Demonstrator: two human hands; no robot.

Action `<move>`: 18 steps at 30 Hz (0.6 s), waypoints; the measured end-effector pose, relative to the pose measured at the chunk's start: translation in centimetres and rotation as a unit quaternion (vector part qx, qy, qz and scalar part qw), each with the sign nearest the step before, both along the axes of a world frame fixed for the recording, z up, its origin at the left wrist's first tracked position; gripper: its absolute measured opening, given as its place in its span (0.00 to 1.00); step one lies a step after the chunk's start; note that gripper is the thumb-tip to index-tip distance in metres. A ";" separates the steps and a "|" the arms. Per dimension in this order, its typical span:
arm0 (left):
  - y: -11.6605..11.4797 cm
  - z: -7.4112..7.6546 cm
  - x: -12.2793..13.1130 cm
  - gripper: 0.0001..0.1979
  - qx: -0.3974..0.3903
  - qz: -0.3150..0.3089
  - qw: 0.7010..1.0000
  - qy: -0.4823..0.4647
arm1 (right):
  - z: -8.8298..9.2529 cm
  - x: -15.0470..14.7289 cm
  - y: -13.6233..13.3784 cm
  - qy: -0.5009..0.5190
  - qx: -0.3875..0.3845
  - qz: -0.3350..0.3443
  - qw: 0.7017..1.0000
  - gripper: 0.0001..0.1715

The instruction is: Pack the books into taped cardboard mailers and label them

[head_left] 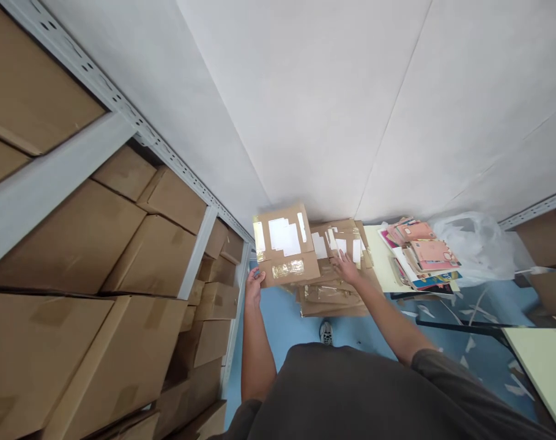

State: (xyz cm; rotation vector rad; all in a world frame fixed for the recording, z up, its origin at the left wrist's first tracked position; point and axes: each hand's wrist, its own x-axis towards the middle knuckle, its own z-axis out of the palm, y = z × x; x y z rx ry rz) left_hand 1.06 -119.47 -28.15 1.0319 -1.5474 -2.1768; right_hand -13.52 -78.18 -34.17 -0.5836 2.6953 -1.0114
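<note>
A flattened cardboard box (284, 244) with white labels and strips of shiny tape is tilted up at the left. My left hand (254, 285) grips its lower left corner, thumb on the face. To its right lies a stack of flattened cardboard boxes (333, 296), its upper pieces also bearing white labels and tape. My right hand (345, 267) rests on the top of that stack with its fingers spread, close to the white labels (341, 245).
Metal shelving (197, 252) full of closed cardboard boxes (144, 253) rises on the left. A pale wall (323, 110) stands ahead. On the right are a pile of booklets (427, 250), a clear plastic bag (477, 244) and paper scraps on the blue floor (470, 351).
</note>
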 end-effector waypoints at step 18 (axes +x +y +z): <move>26.7 0.7 -12.1 0.39 0.027 -0.305 0.952 0.028 | 9.1 4.5 20.5 -0.123 -0.456 -0.289 0.833 0.33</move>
